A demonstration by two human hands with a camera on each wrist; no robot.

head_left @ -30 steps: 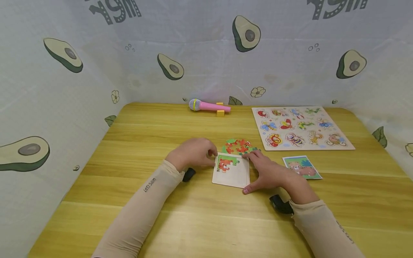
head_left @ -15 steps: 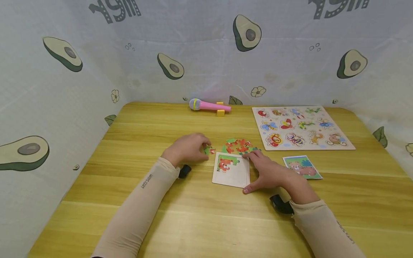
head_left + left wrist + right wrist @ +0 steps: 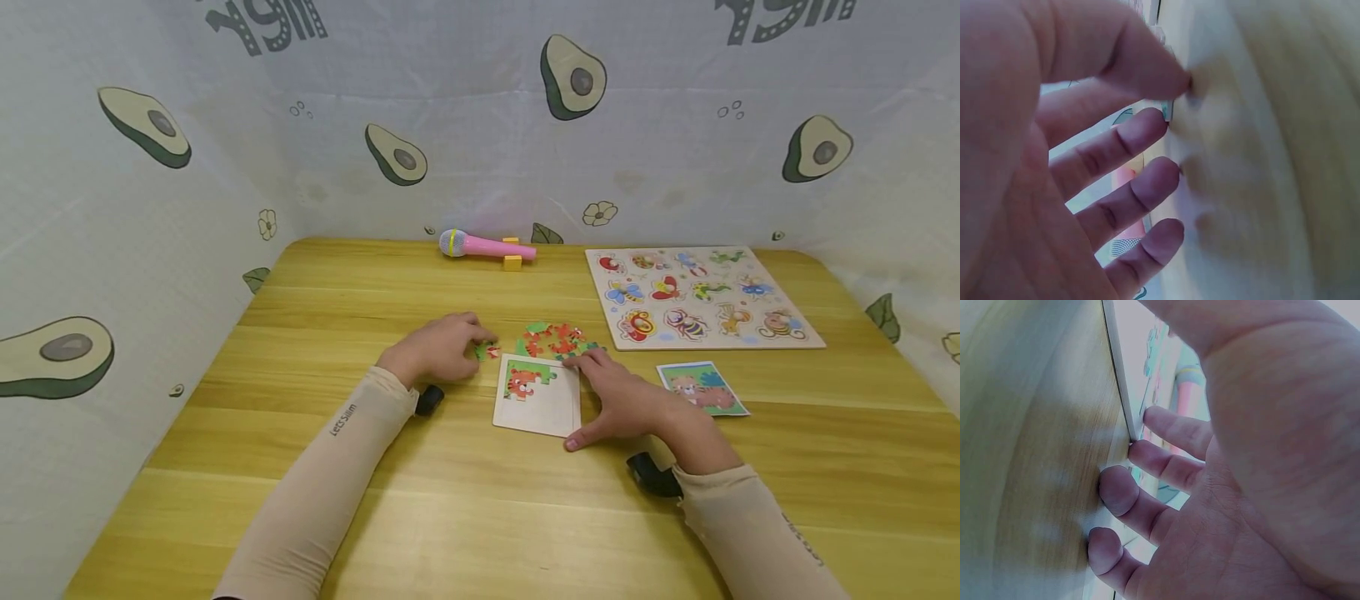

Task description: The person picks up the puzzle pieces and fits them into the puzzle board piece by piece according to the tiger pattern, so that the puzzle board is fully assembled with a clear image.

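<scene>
A square jigsaw puzzle tray (image 3: 537, 417) lies on the table, partly filled with pieces (image 3: 522, 382) that show an orange tiger's head on green. My right hand (image 3: 626, 404) holds the tray by its right side, thumb at the near corner and fingertips at the far one. Left of the tray, my left hand (image 3: 438, 348) has thumb and index finger apart around loose puzzle pieces (image 3: 491, 352) on the table. In the left wrist view, the thumb hides the index fingertip, and the other fingers extend loosely. More loose pieces (image 3: 551, 339) are heaped behind the tray.
A picture card (image 3: 705, 387) lies right of the tray, partly behind my right hand. Farther back are a wooden insect puzzle board (image 3: 652, 312) and a pink toy microphone (image 3: 487, 247) with yellow blocks (image 3: 513, 263). A patterned curtain stands behind the table.
My left hand has drawn back from the tray's left edge to the left, and the loose pieces there have come into view. The right hand and tray stay put.
</scene>
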